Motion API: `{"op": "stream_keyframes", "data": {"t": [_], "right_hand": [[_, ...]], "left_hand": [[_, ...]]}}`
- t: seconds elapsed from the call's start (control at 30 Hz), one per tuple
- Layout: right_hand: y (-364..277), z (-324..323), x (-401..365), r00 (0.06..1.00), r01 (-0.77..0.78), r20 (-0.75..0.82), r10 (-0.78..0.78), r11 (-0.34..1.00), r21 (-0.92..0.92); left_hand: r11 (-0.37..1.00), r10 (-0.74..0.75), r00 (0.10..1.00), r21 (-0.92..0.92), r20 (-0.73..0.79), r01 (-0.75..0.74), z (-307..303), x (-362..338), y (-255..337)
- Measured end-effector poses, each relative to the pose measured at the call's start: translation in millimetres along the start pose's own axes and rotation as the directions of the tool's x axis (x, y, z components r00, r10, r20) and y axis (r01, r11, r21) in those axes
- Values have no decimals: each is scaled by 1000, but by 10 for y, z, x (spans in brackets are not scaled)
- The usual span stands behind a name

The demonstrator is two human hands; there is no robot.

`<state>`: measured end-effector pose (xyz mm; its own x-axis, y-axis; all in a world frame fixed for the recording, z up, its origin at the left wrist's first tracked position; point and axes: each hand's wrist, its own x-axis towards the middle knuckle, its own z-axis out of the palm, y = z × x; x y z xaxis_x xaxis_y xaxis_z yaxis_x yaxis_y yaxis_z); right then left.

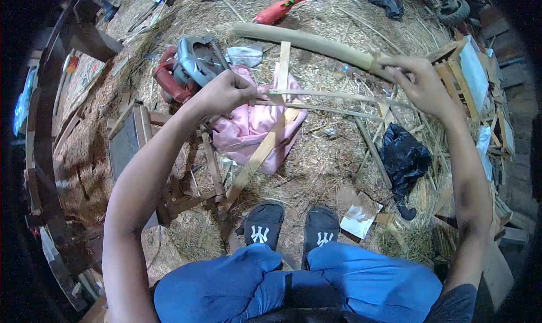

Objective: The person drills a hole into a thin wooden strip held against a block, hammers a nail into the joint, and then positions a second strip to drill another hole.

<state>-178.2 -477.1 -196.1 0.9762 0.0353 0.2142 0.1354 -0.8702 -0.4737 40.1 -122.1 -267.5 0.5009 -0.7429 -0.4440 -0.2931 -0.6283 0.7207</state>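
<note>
My left hand grips one end of thin bamboo strips that run across in front of me. My right hand holds the other end of the strips, close to the near end of a thick bamboo pole that lies across the ground behind them. Below the strips a pink cloth lies on the shavings, with a flat wooden slat crossing it. My knees in blue trousers and two black slippers are at the bottom of the view.
A grey and red power saw sits left of the cloth. A red tool lies at the top. A black bag, white paper, a wooden frame and a low bench surround me on straw-covered ground.
</note>
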Motion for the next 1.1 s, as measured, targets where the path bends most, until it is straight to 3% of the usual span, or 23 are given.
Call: {"op": "stream_keyframes", "data": {"t": [0.07,0.13,0.2,0.37,0.43,0.63,0.7,0.73,0.8,1.1], "right_hand": [[-16,-26,-198,985,-142,102,140,990,14],[4,58,-350,984,-138,117,130,989,55],[-18,113,-413,994,-4,112,4,1000,1],[78,275,-400,999,-25,44,25,1000,-12],[117,329,-354,998,42,51,-38,996,-72],[168,393,-286,998,-22,62,25,999,-40],[163,399,-285,997,-29,66,32,999,-32],[163,400,-283,997,-38,65,40,999,-27],[161,404,-296,998,-26,60,28,999,-25],[152,412,-345,999,-9,52,11,999,-42]], "left_hand": [[999,-44,999,12,-1,44,-39,6,89],[996,-20,1000,85,-4,20,-111,88,112],[998,4,1000,66,-28,-2,-138,178,77],[999,-36,999,-31,-8,35,-223,279,139],[998,-49,999,-39,16,49,-255,337,114],[994,101,994,-28,-51,-103,-252,353,139],[954,290,954,-51,-76,-294,-212,392,89],[955,286,955,-53,-77,-291,-226,381,102],[996,88,996,-17,24,-87,-280,363,146],[992,108,994,67,5,-108,-299,398,128]]}}
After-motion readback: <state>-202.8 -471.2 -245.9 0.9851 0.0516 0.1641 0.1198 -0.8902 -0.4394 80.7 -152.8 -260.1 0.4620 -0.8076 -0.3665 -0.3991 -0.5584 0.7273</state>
